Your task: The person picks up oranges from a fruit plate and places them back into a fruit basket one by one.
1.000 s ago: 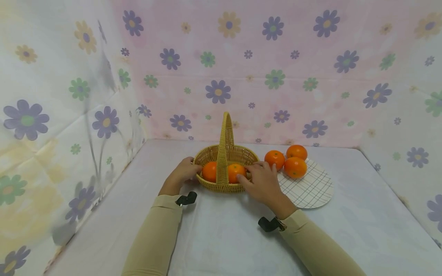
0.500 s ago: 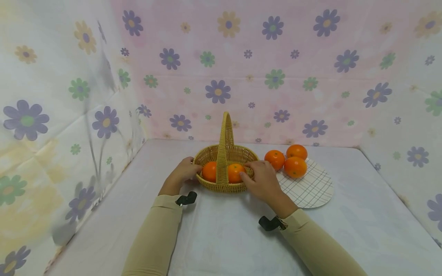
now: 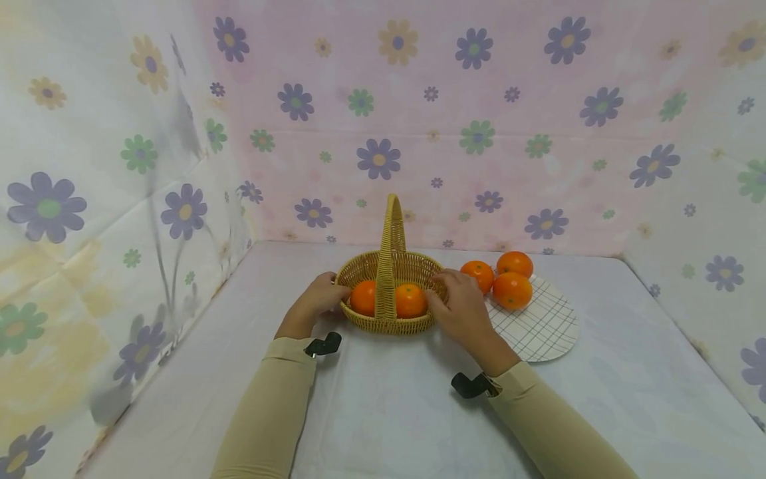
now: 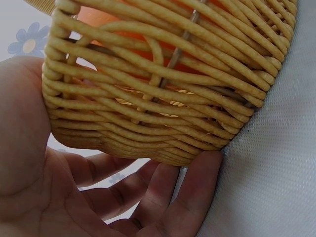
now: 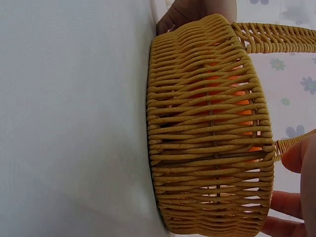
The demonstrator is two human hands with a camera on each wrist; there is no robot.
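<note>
In the head view a yellow wicker basket (image 3: 383,326) with a tall arched handle stands on the table. Inside it lie two oranges (image 3: 410,301), one on each side of the handle. My left hand (image 3: 314,301) holds the basket's left end. The left wrist view shows that thumb side at the rim, with the fingers (image 4: 197,182) curled beneath the woven wall (image 4: 148,108). At the basket's right end is my right hand (image 3: 469,319), its thumb and fingers spread at the rim. The right wrist view has its thumb (image 5: 295,154) just above the rim, apart from the oranges.
Right of the basket, a white plate (image 3: 538,336) with a dark grid pattern lies on the table. Three more oranges (image 3: 512,291) are grouped at its back left, one partly hidden behind my right hand. Flowered cloth walls (image 3: 437,159) enclose the back and sides.
My right thumb and fingers have drawn back rightward from the right-hand orange in the basket to the rim. My left hand and the basket stay in place.
</note>
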